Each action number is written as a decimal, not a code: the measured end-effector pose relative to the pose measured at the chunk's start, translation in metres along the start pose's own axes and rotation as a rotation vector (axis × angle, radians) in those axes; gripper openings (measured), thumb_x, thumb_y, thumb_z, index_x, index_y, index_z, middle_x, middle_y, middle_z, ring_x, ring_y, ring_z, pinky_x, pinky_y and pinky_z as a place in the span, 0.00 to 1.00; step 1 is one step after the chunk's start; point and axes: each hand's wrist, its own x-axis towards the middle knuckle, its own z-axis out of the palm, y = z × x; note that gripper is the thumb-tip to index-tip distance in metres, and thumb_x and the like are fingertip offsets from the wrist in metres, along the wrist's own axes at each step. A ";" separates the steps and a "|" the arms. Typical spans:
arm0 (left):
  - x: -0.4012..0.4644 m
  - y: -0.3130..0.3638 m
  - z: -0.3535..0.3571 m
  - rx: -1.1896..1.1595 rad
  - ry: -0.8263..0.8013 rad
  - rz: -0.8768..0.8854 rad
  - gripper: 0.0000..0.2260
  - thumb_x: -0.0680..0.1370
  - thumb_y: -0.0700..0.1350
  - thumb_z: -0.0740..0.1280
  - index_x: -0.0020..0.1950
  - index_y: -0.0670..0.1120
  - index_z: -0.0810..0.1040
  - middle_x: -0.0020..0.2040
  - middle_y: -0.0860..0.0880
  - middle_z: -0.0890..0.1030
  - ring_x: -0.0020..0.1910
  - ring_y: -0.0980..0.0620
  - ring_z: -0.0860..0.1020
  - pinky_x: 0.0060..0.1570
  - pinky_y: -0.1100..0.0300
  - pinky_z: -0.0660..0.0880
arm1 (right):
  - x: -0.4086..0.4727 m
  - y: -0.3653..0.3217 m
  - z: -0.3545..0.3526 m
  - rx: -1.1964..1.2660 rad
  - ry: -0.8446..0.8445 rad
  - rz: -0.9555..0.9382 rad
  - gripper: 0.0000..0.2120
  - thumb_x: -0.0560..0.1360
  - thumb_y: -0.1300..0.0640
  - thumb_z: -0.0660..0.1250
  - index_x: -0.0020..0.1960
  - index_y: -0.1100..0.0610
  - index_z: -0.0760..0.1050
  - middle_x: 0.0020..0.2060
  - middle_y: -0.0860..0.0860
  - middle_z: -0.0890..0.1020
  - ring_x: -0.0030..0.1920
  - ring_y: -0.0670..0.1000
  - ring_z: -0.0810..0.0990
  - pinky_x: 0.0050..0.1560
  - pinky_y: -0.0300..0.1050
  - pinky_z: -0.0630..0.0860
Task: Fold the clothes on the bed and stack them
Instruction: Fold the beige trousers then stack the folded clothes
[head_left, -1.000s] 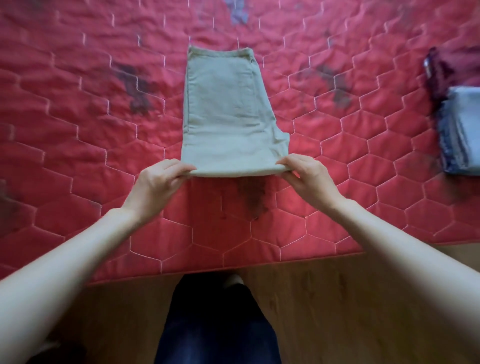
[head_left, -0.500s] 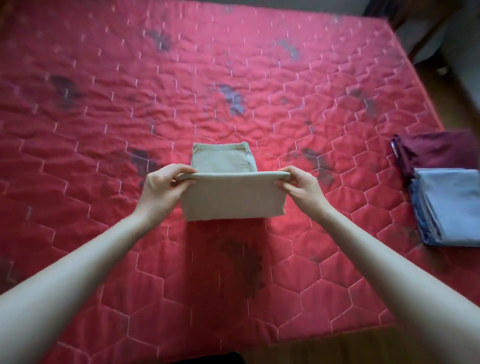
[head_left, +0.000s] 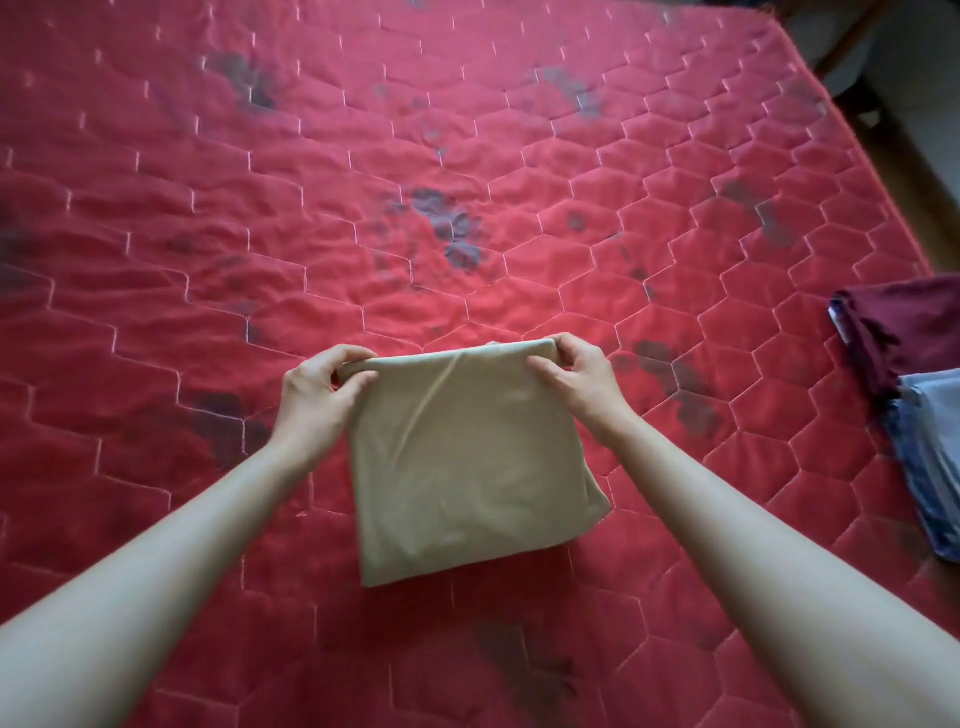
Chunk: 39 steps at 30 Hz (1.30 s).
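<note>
Folded beige garment (head_left: 467, 462) mid-bed (head_left: 467, 156), far corners pinched by left hand (head_left: 317, 392) and right hand (head_left: 576, 379); fingertips tucked beneath, hidden. Maroon and blue stack (head_left: 919, 395) cut off at right edge.

Beige folded garment (head_left: 467, 467): we see a matt woven cloth, smooth on its face, with a few soft creases and a rounded fold along the top edge.
Red quilted bed cover (head_left: 208, 234): we see padded cloth with a faint sheen, stitched in pale thread into hexagons, puckered and wrinkled, with dark worn-looking blotches.
Maroon folded garment (head_left: 904, 322): we see a dull, soft cloth.
Pale blue folded garment (head_left: 935, 415): we see matt cloth with a darker blue layered edge; we cannot tell its weave.
Strip of floor (head_left: 930, 187): we see what looks like brown wood.
</note>
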 end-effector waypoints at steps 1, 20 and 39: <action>0.006 -0.003 0.003 -0.006 -0.010 -0.013 0.07 0.74 0.38 0.71 0.51 0.47 0.83 0.40 0.56 0.81 0.37 0.72 0.76 0.37 0.80 0.67 | 0.007 0.003 0.003 -0.001 0.004 0.008 0.05 0.74 0.55 0.69 0.47 0.57 0.78 0.38 0.49 0.80 0.39 0.46 0.76 0.44 0.51 0.77; 0.034 -0.058 0.071 0.551 0.216 0.089 0.16 0.74 0.38 0.67 0.62 0.43 0.76 0.64 0.42 0.73 0.65 0.41 0.70 0.67 0.46 0.62 | 0.083 0.037 0.061 -0.011 0.055 0.116 0.07 0.74 0.53 0.70 0.47 0.57 0.80 0.41 0.49 0.83 0.45 0.51 0.80 0.51 0.52 0.75; -0.005 -0.089 0.116 0.719 0.148 -0.016 0.29 0.78 0.51 0.51 0.79 0.46 0.55 0.79 0.43 0.51 0.78 0.44 0.48 0.74 0.40 0.43 | 0.111 0.034 0.110 -0.017 0.075 0.115 0.04 0.74 0.50 0.70 0.45 0.50 0.81 0.43 0.45 0.83 0.48 0.46 0.79 0.56 0.49 0.73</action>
